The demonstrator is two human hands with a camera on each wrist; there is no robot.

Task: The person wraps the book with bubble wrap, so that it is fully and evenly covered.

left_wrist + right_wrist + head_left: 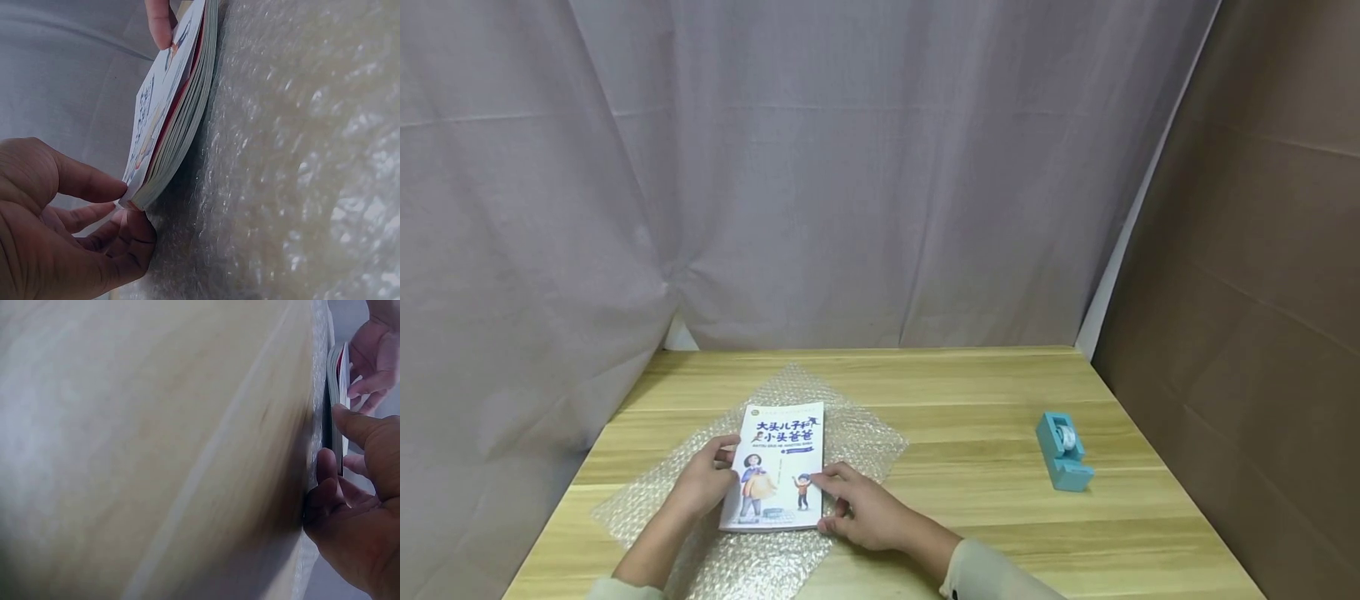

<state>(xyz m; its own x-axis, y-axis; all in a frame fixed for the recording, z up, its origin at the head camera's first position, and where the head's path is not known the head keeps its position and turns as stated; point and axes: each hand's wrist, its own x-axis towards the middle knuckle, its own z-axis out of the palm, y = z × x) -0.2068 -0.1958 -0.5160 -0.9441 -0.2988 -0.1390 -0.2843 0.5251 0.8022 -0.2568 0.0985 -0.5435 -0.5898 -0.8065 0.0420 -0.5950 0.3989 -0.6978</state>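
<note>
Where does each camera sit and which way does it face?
Head: on the head, facing forward and down at the book on bubble wrap; left hand and right hand show.
Left wrist: on that wrist, facing the book's page edges; left hand, one right finger show.
Right wrist: on that wrist, facing tabletop and book; both hands show.
Wrist views share the book.

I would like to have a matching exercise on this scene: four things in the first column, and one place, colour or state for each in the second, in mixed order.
Column 1
1. book
2. bubble wrap
3. tape dispenser
4. left hand

Column 2
A. spread beneath the book
B. grips an edge of the book
C. turquoise, on the right side of the table
D. white cover with drawn figures

Pairs: 1-D, 2-A, 3-C, 4-B
</note>
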